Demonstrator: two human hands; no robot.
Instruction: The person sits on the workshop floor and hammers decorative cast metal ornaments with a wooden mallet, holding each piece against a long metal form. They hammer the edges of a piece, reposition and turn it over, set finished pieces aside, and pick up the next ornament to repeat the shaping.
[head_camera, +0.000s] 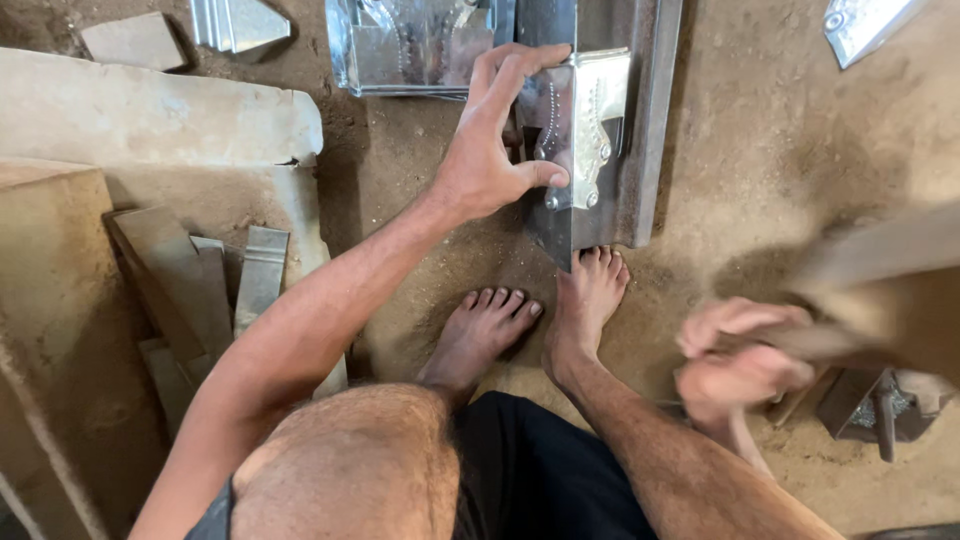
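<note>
Two hands: left hand grip spans the embossed metal piece; right hand clenched on blurred wooden handle.

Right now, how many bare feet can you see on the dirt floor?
2. One foot lies left of centre, toes pointing up the picture; the other foot is just right of it, toes touching the metal bar. None seems hidden.

Metal sheet piece: bright silver, stamped with dotted lines and a scalloped edge. Steel bar: dull grey. Stack of sheets: shiny silver, mirror-like. Floor: sandy brown dirt. Stone slab: pale beige. Flat strips: dusty grey-tan. Shorts: black. Tool handle: blurred, seemingly light brown wood.
</note>
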